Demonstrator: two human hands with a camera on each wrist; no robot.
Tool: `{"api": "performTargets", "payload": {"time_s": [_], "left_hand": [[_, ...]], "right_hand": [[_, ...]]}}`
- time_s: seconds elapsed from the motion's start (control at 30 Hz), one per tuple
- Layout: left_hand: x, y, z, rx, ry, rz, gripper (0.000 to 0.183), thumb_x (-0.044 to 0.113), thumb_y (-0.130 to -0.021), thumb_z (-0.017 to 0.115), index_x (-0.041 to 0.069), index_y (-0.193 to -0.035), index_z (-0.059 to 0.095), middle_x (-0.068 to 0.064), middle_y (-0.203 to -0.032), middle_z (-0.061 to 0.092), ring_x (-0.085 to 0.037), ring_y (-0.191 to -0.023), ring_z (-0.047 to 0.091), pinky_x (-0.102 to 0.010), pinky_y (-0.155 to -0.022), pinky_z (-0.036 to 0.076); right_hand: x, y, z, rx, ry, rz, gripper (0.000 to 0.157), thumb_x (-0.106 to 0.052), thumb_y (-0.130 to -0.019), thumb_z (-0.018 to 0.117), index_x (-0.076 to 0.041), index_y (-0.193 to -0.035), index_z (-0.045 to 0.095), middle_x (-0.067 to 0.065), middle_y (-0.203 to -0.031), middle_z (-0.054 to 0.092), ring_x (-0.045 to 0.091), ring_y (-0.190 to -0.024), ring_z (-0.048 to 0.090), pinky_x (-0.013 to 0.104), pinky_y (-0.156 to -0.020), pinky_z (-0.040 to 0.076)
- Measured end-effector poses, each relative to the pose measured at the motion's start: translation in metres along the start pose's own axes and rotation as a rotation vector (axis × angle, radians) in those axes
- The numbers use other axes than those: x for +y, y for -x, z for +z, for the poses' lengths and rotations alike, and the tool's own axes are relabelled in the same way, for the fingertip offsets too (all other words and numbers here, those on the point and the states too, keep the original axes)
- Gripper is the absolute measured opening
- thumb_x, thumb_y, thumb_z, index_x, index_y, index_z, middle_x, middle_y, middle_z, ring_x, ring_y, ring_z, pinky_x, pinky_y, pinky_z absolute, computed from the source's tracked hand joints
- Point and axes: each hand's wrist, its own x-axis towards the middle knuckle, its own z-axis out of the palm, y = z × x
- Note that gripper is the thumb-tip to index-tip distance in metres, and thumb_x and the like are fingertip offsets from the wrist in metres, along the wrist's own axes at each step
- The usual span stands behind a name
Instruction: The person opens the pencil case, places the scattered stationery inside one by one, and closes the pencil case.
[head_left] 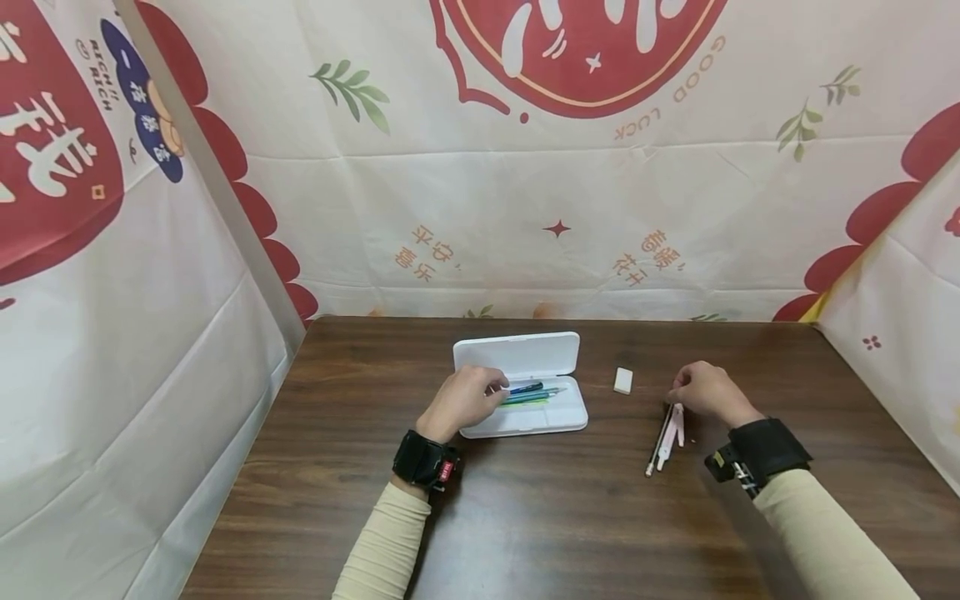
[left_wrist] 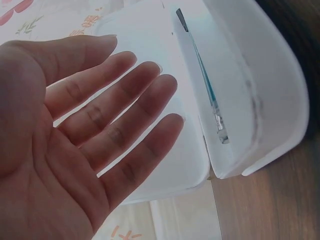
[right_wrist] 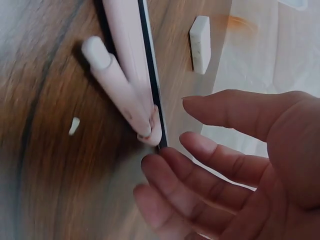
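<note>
Sleeves (head_left: 390, 542) in pale yellow reach over a brown tabletop (head_left: 562, 517). Pink compass (right_wrist: 125, 45) and dark pencil (right_wrist: 151, 60) lie together, far ends by the right hand (head_left: 705, 392), its fingers loosely bent, gripping nothing. The left hand (head_left: 465, 397), empty, fingers extended, hovers over an open white case (head_left: 567, 412) of slim pens (head_left: 534, 397). An eraser (head_left: 622, 381) sits between case and right hand; printed cloth (head_left: 480, 192) hangs behind.

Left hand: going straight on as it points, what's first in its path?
Most likely the pen-like items in the open white case, just ahead of the left hand in the head view; its height above them is unclear.
</note>
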Motion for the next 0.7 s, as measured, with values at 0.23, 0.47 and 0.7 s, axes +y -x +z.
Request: {"api": "performTargets", "payload": {"time_s": [0.23,0.47,0.7], "left_hand": [[-0.001,0.0,-0.001,-0.005,-0.003,-0.015,0.02,0.023,-0.088,0.064,0.011,-0.101,0.074,-0.001,-0.091,0.074,-0.009,-0.08,0.063,-0.029,-0.068,0.053],[-0.002,0.0,0.0,-0.022,-0.014,-0.027,0.02,0.024,-0.088,0.064,0.013,-0.101,0.074,-0.001,-0.09,0.073,-0.009,-0.079,0.062,-0.029,-0.068,0.053],[-0.002,0.0,0.001,-0.029,-0.021,-0.028,0.019,0.025,-0.088,0.063,0.014,-0.1,0.074,0.0,-0.09,0.073,-0.008,-0.079,0.062,-0.028,-0.067,0.053]], "right_hand": [[-0.005,-0.009,0.008,0.043,0.018,-0.041,0.017,-0.014,-0.079,0.068,-0.001,-0.074,0.059,0.005,-0.065,0.054,0.017,-0.055,0.05,0.03,-0.048,0.039],[-0.014,-0.014,0.015,0.077,0.049,0.0,0.018,-0.017,-0.077,0.069,-0.002,-0.075,0.059,0.007,-0.067,0.056,0.023,-0.061,0.051,0.047,-0.058,0.039],[-0.022,-0.019,0.022,0.118,0.05,-0.039,0.017,-0.014,-0.074,0.071,-0.001,-0.074,0.059,0.008,-0.067,0.057,0.022,-0.059,0.052,0.038,-0.054,0.04]]}}
